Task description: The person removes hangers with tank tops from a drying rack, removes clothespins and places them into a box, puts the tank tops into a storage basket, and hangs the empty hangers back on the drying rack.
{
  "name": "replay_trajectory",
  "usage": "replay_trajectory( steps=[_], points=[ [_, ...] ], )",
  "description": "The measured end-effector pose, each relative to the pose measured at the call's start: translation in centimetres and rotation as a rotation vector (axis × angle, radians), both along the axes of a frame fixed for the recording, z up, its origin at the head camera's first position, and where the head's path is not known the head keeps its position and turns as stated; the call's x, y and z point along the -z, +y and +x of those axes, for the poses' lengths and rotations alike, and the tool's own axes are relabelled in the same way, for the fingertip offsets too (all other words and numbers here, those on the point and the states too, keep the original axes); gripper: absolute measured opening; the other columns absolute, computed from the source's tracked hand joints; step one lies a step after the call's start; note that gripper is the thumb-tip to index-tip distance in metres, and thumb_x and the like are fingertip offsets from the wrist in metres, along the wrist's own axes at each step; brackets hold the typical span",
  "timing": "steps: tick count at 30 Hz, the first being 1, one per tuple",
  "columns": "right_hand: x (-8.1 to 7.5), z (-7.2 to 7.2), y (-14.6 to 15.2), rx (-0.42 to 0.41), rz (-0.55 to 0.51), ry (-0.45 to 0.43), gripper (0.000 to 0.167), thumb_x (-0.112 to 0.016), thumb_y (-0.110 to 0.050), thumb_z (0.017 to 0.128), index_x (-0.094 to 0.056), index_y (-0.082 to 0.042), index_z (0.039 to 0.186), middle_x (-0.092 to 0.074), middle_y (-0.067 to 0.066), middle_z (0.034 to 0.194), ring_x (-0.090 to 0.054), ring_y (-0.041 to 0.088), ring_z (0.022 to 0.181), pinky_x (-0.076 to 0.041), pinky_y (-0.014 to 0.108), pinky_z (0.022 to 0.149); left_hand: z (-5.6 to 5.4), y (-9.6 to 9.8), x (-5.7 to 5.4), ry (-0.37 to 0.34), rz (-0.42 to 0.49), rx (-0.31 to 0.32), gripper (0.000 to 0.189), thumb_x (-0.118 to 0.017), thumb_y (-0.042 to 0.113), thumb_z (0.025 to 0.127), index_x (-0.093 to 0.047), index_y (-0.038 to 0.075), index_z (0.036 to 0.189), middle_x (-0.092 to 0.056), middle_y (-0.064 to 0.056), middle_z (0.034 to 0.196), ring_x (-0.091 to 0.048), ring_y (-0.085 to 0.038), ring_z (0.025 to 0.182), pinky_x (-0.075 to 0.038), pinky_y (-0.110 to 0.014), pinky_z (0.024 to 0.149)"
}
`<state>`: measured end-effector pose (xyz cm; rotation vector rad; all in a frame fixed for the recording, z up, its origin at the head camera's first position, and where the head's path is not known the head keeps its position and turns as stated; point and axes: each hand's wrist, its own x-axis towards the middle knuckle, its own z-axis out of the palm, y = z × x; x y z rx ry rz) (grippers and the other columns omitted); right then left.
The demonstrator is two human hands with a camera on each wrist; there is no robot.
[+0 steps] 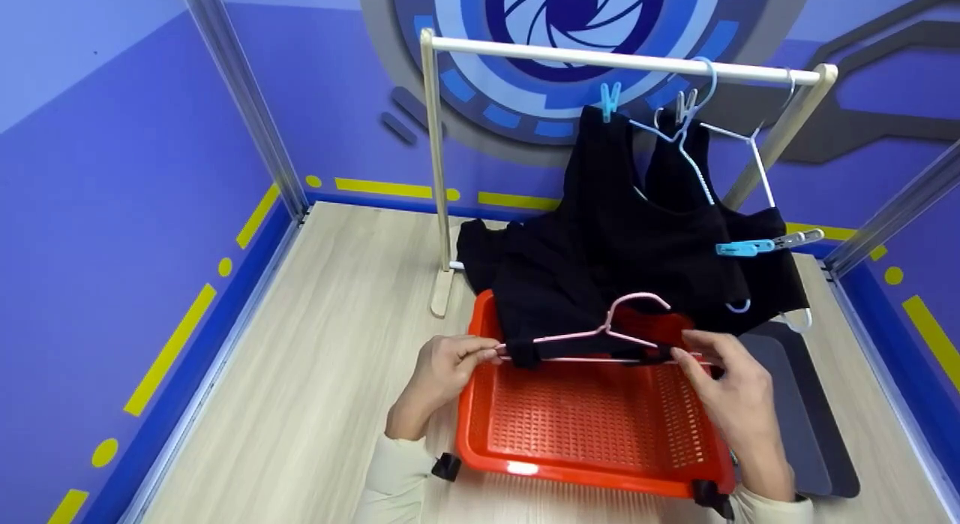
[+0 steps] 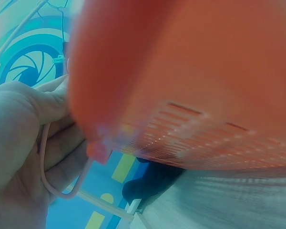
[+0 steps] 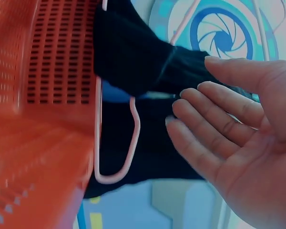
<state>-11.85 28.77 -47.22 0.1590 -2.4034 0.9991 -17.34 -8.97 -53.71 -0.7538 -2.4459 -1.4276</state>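
Observation:
A pink hanger (image 1: 570,335) spans the far part of a red basket (image 1: 577,419), its hook pointing up. My left hand (image 1: 442,366) pinches the hanger's left end; the rounded end (image 2: 62,194) shows beside the fingers in the left wrist view. A black garment (image 1: 544,284) has straps looped over both sides of the hanger, and its body lies back over the basket's far rim. Beside the hanger's right end is my right hand (image 1: 739,393). The right wrist view shows its fingers extended near the black strap (image 3: 128,52), with the hanger end poking out below it.
Behind the basket stands a rack with a white rail (image 1: 555,52). Two black tops hang there, the nearer one (image 1: 645,231) on a blue hanger, with blue clothespins (image 1: 611,102) and grey clothespins (image 1: 799,239) clipped on. A dark grey tray (image 1: 787,404) lies right of the basket.

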Motion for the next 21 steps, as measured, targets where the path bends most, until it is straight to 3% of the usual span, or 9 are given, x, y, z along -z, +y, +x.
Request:
replay_trajectory(
  steps=[9, 17, 21],
  points=[
    [0.6, -1.3, -1.7, -0.06, 0.039, 0.025, 0.032, -0.089, 0.004, 0.083, -0.079, -0.004, 0.112, -0.076, 0.008, 0.108, -0.071, 0.028, 0.091, -0.045, 0.006, 0.082, 0.0, 0.0, 0.0, 0.001, -0.003, -0.001, 0.017, -0.076, 0.014, 0.098, -0.084, 0.005, 0.11, -0.081, 0.0, 0.096, -0.078, -0.014, 0.09, -0.061, -0.037, 0.083],
    [1.2, -2.2, -2.5, -0.176, 0.073, 0.11, 0.029, -0.088, 0.007, 0.082, -0.081, -0.006, 0.107, -0.078, 0.002, 0.104, -0.071, 0.018, 0.094, -0.047, 0.007, 0.083, 0.1, 0.1, 0.0, -0.005, 0.007, 0.006, 0.017, -0.075, 0.014, 0.099, -0.084, 0.005, 0.111, -0.081, -0.001, 0.099, -0.078, -0.014, 0.09, -0.061, -0.038, 0.086],
    [1.3, -2.3, -2.7, -0.198, 0.092, 0.162, 0.028, -0.088, 0.009, 0.08, -0.082, -0.009, 0.101, -0.078, -0.002, 0.099, -0.073, 0.019, 0.088, -0.049, 0.008, 0.081, 0.1, 0.1, -0.1, -0.021, 0.013, 0.01, 0.018, -0.075, 0.014, 0.1, -0.083, 0.004, 0.111, -0.081, -0.001, 0.098, -0.078, -0.014, 0.09, -0.061, -0.036, 0.084]
  ],
)
